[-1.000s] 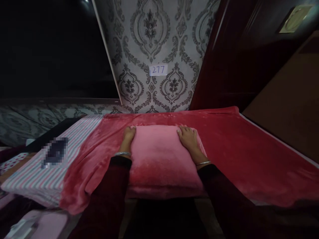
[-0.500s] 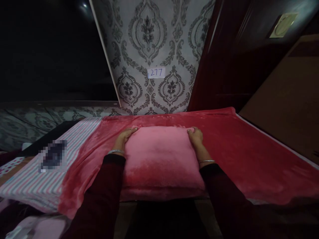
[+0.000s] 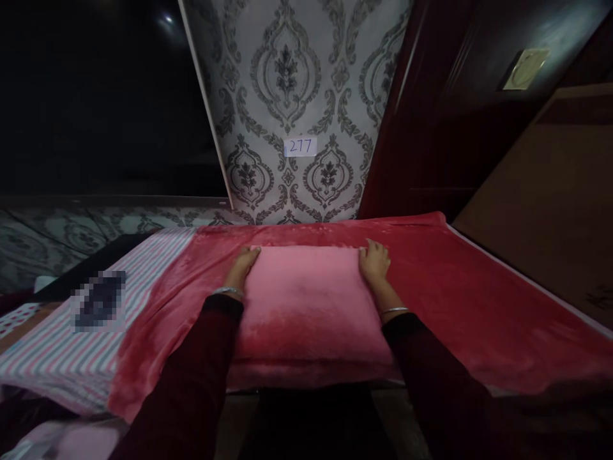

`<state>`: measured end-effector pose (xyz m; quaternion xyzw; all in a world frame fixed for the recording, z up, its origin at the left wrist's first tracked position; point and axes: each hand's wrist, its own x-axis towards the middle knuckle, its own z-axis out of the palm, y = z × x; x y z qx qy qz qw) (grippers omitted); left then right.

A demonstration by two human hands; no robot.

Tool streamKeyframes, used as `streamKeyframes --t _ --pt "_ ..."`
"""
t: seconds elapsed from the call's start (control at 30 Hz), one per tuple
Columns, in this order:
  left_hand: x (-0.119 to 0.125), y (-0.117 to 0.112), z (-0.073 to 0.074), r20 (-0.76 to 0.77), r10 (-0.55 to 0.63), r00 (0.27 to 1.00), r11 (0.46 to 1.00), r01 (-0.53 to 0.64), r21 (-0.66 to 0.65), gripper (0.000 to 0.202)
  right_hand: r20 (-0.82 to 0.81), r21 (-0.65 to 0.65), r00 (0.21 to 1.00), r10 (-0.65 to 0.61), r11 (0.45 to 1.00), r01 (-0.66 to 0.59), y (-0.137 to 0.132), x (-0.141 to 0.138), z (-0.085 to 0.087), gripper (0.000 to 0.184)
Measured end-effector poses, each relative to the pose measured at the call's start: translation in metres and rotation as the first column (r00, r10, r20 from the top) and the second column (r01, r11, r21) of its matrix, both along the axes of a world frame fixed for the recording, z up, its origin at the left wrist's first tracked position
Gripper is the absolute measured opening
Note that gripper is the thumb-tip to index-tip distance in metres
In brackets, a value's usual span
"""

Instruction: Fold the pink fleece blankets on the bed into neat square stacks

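Observation:
A square, plush pink cushion (image 3: 306, 294) lies before me on a red plush blanket (image 3: 469, 300), its lower part shading into red. At its far left corner is my left hand (image 3: 244, 260), thumb on top and the other fingers mostly hidden. My right hand (image 3: 376, 260) grips around the far right corner, thumb on the pink fabric and fingers bent along the outer side. Both forearms, in dark red sleeves with a bangle at each wrist, run along the cushion's two sides.
Left of the blanket lies a striped cloth (image 3: 103, 345) with a blurred-out dark patch (image 3: 100, 301). A large black screen (image 3: 105, 102) stands behind on the left. Patterned wallpaper (image 3: 287, 83) carries a paper marked 277 (image 3: 301, 147). A brown cardboard box (image 3: 550, 204) leans at the right.
The cushion's far edge looks straighter and flatter between my hands. My right hand's fingers have spread slightly and lifted. The view has shifted a little.

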<state>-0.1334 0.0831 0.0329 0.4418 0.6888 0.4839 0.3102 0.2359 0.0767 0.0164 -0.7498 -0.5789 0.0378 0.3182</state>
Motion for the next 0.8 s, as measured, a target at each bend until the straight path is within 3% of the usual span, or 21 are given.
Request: streamKeyframes --t 0.07,0.13,0.2,0.27,0.33,0.5,0.8 --pt "0.012 0.001 0.013 -0.151 0.006 0.988 1.0 -0.002 0.028 0.034 0.171 -0.029 0.97 0.17 0.985 -0.167 -0.008 -0.017 0.015 0.053" --pt "0.031 -0.003 0.021 -0.427 -0.14 0.893 0.982 0.181 0.057 0.038 0.3 -0.108 0.869 0.394 0.919 -0.38 -0.015 -0.038 0.025 0.053" --pt "0.054 -0.012 0.02 -0.704 -0.346 0.621 0.891 0.453 -0.038 0.046 0.362 -0.194 0.737 0.57 0.82 -0.539 -0.021 -0.056 0.026 0.053" --pt "0.075 -0.023 0.01 -0.81 -0.457 0.367 0.798 0.572 -0.191 0.054 0.379 -0.264 0.649 0.66 0.749 -0.608 -0.025 -0.067 0.019 0.054" --pt "0.088 -0.032 -0.003 -0.829 -0.49 0.268 0.776 0.568 -0.275 0.059 0.372 -0.311 0.626 0.685 0.728 -0.611 -0.026 -0.071 0.007 0.055" --pt "0.091 -0.037 -0.022 -0.819 -0.517 0.249 0.776 0.54 -0.325 0.063 0.363 -0.29 0.663 0.654 0.756 -0.587 -0.023 -0.066 -0.015 0.056" --pt "0.095 -0.037 -0.016 -0.828 -0.503 0.248 0.799 0.499 -0.335 0.065 0.377 -0.294 0.671 0.639 0.769 -0.567 -0.023 -0.067 -0.016 0.056"
